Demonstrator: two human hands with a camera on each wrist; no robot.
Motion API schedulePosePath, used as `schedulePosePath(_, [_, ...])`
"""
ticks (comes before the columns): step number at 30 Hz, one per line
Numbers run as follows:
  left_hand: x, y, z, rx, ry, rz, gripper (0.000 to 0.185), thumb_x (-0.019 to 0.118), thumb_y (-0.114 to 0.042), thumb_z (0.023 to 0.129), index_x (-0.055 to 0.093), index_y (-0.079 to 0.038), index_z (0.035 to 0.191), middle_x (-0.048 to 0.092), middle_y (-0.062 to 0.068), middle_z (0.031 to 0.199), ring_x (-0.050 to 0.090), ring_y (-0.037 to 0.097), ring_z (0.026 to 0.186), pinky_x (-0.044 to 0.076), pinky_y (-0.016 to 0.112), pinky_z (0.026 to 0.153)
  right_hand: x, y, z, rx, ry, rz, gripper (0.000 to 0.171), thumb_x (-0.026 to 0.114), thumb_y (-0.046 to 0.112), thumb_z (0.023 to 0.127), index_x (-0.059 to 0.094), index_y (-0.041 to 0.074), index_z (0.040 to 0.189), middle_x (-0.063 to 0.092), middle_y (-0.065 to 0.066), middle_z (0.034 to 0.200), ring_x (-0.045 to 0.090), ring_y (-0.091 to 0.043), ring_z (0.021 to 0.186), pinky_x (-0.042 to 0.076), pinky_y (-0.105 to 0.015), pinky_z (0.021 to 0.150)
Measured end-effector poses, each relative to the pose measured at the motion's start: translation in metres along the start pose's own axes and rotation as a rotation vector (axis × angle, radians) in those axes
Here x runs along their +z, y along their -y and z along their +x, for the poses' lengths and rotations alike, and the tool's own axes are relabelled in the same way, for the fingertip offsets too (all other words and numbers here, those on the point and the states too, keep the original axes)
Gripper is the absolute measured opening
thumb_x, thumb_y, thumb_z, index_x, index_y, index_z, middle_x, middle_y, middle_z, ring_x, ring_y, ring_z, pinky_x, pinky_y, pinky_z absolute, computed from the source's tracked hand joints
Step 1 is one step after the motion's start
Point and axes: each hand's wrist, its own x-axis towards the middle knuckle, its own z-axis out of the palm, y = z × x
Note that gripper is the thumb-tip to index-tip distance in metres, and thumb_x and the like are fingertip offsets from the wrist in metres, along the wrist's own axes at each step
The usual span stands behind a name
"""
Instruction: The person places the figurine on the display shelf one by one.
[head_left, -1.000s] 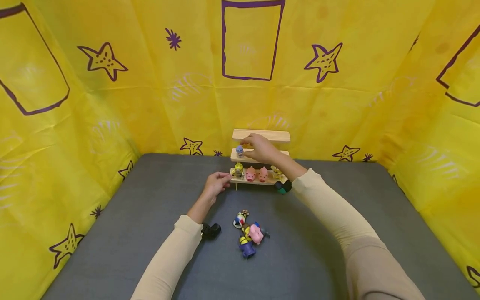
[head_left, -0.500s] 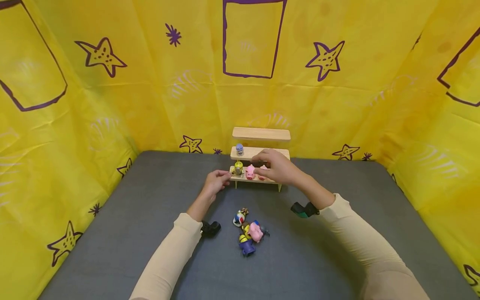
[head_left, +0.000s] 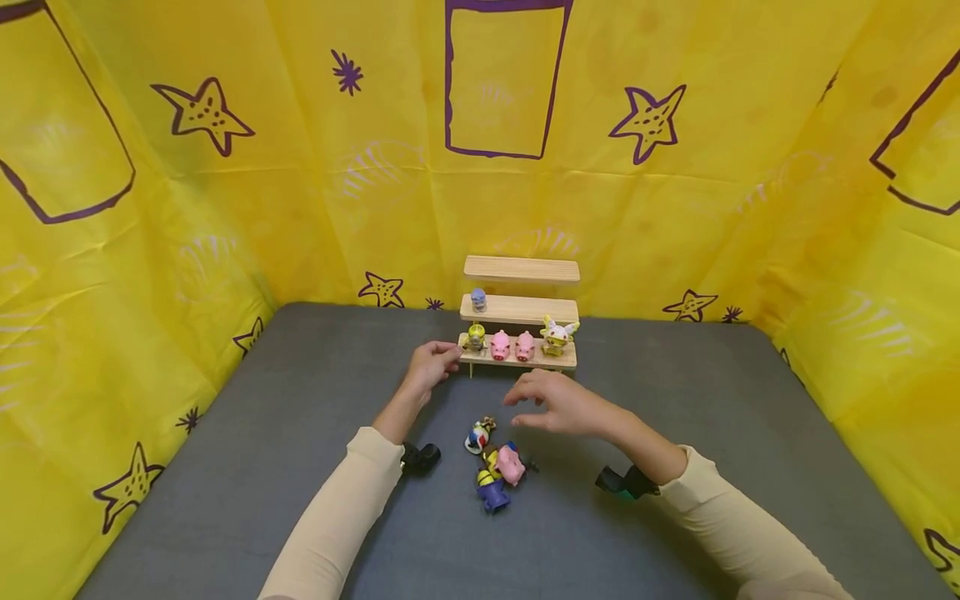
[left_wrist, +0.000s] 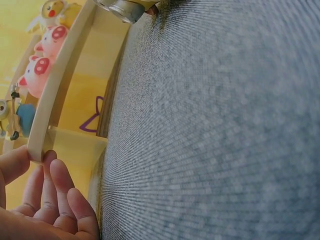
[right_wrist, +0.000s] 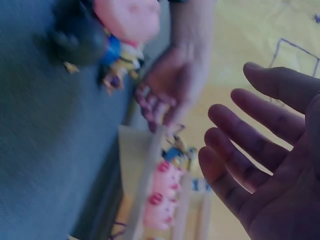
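In the pile, a dark toy is mostly hidden by the pink toy; the right wrist view is blurred, and the left wrist view's top edge cuts off a silvery toy; the shelf stands at the pile's 12 o'clock, bearing five toys; the left grip pinches its 8 o'clock end, thumb opposite a finger, forearm from 7 o'clock; the right grip, released, hovers at the pile's 1 o'clock, fingers parted and slightly bent, forearm from 4 o'clock.
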Motion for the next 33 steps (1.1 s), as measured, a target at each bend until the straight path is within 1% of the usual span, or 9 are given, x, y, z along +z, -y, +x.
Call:
schedulePosePath(3, [0.000, 0.001, -0.001, 0.004, -0.003, 0.005, 0.026, 0.065, -0.022, 0.094, 0.066, -0.006, 0.115, 0.067, 0.008, 0.106, 0.062, 0.010, 0.077, 0.048, 0.027, 0.074, 0.011, 0.000, -0.002, -0.012, 0.075, 0.009, 0.025, 0.070, 0.021, 0.089, 0.071, 0.007, 0.110, 0.069, -0.007, 0.109, 0.060, -0.024, 0.096, 0.050, -0.028, 0.080])
schedulePosePath(6, [0.001, 0.002, -0.002, 0.004, -0.003, 0.009, 0.027, 0.065, -0.022, 0.094, 0.066, -0.006, 0.115, 0.067, 0.008, 0.106, 0.063, 0.010, 0.077, 0.048, 0.026, 0.073, 0.022, -0.001, -0.004, -0.031, 0.131, 0.004, 0.027, 0.071, 0.022, 0.088, 0.071, 0.007, 0.111, 0.071, -0.005, 0.109, 0.059, -0.023, 0.094, 0.046, -0.024, 0.078])
schedulePosePath(12, [0.001, 0.003, -0.003, -0.002, 0.003, 0.004, 0.027, 0.065, -0.022, 0.094, 0.066, -0.006, 0.115, 0.068, 0.007, 0.104, 0.062, 0.009, 0.076, 0.048, 0.026, 0.071, 0.038, -0.001, -0.006, -0.064, 0.186, 0.012, 0.028, 0.073, 0.016, 0.085, 0.071, 0.010, 0.112, 0.073, 0.000, 0.109, 0.059, -0.018, 0.096, 0.045, -0.023, 0.083])
schedulePosePath(15, [0.001, 0.002, -0.003, 0.004, 0.000, 0.005, 0.027, 0.065, -0.022, 0.094, 0.066, -0.006, 0.115, 0.068, 0.007, 0.103, 0.062, 0.009, 0.074, 0.048, 0.026, 0.071, 0.043, 0.001, -0.007, -0.072, 0.178, -0.001, 0.031, 0.074, 0.014, 0.083, 0.071, 0.011, 0.113, 0.072, 0.002, 0.109, 0.058, -0.014, 0.097, 0.045, -0.023, 0.085])
schedulePosePath(18, [0.000, 0.000, -0.003, 0.011, -0.006, 0.006, 0.026, 0.065, -0.021, 0.094, 0.066, -0.005, 0.115, 0.068, 0.007, 0.103, 0.062, 0.008, 0.074, 0.048, 0.026, 0.071, 0.047, 0.003, -0.009, -0.094, 0.154, -0.055, 0.032, 0.075, 0.015, 0.080, 0.072, 0.012, 0.112, 0.070, 0.002, 0.101, 0.054, -0.009, 0.090, 0.043, -0.020, 0.080])
schedulePosePath(22, [0.001, -0.001, -0.003, 0.007, -0.009, 0.007, 0.026, 0.065, -0.021, 0.094, 0.066, -0.006, 0.115, 0.068, 0.006, 0.104, 0.062, 0.008, 0.074, 0.048, 0.026, 0.071, 0.054, 0.005, -0.019, -0.111, 0.124, -0.127, 0.027, 0.078, 0.020, 0.078, 0.072, 0.016, 0.104, 0.058, 0.006, 0.088, 0.046, -0.004, 0.083, 0.038, -0.015, 0.073])
schedulePosePath(24, [0.001, -0.001, -0.003, 0.005, -0.010, 0.007, 0.026, 0.064, -0.021, 0.094, 0.066, -0.006, 0.115, 0.068, 0.007, 0.104, 0.062, 0.008, 0.074, 0.047, 0.026, 0.071, 0.056, 0.005, -0.024, -0.104, 0.123, -0.145, 0.024, 0.078, 0.023, 0.078, 0.072, 0.018, 0.101, 0.054, 0.007, 0.085, 0.044, -0.003, 0.083, 0.036, -0.014, 0.072])
schedulePosePath(29, [0.001, 0.000, -0.003, 0.007, -0.009, 0.012, 0.026, 0.064, -0.022, 0.095, 0.065, -0.006, 0.116, 0.068, 0.007, 0.103, 0.062, 0.009, 0.076, 0.047, 0.026, 0.071, 0.053, 0.008, -0.036, -0.094, 0.156, -0.113, 0.022, 0.079, 0.025, 0.078, 0.071, 0.020, 0.098, 0.055, 0.010, 0.087, 0.043, 0.000, 0.082, 0.036, -0.013, 0.071])
schedulePosePath(33, [0.001, 0.000, -0.002, 0.011, -0.010, 0.011, 0.027, 0.064, -0.022, 0.095, 0.065, -0.006, 0.116, 0.068, 0.007, 0.104, 0.062, 0.010, 0.077, 0.047, 0.026, 0.071, 0.053, 0.010, -0.043, -0.125, 0.163, -0.102, 0.018, 0.077, 0.023, 0.080, 0.071, 0.019, 0.097, 0.059, 0.010, 0.088, 0.045, 0.001, 0.081, 0.037, -0.011, 0.071])
